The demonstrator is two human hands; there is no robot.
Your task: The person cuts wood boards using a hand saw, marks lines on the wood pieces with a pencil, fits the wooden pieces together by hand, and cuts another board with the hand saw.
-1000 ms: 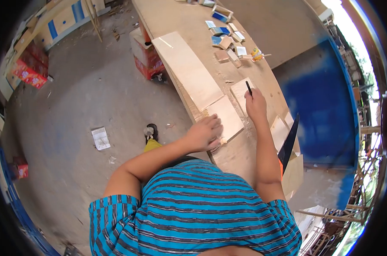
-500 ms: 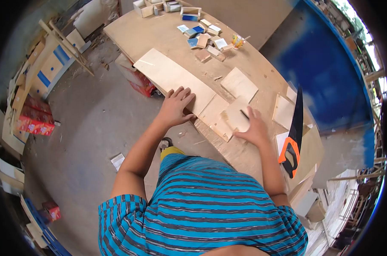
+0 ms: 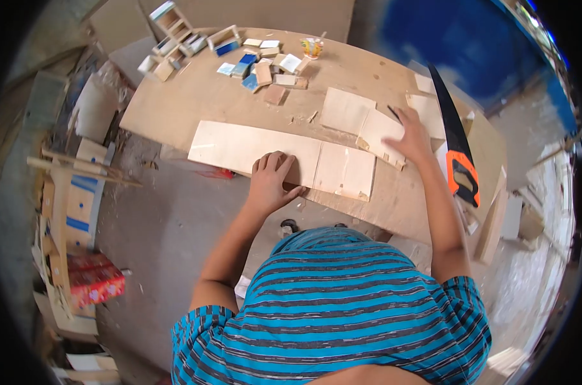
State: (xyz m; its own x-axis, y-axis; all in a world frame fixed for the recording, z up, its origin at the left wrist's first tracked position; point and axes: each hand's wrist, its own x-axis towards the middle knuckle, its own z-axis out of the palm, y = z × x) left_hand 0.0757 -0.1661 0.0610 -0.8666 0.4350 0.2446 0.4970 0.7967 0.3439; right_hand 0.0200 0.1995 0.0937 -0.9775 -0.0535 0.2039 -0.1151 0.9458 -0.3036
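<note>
A long plywood board (image 3: 256, 141) lies along the near edge of the table, with a line across it toward its right end. My left hand (image 3: 273, 183) rests on the board's near edge, fingers spread flat over the top. Farther right, my right hand (image 3: 411, 136) lies over a small square plywood piece (image 3: 376, 131), thumb and fingers apart on it. A dark, thin pencil (image 3: 393, 114) sticks out from the fingers of that hand. Another square plywood piece (image 3: 345, 110) is just to the left, touching or slightly under the first.
A handsaw (image 3: 458, 147) with an orange handle lies at the table's right side, near more plywood pieces (image 3: 427, 108). Several small wood blocks (image 3: 263, 72) and a cup (image 3: 312, 48) stand toward the back of the table (image 3: 162, 109). A red box (image 3: 95, 279) is at the left.
My right hand has moved the small square piece off the board's right end, away toward the other square piece. My left hand stays on the board. The view has turned.
</note>
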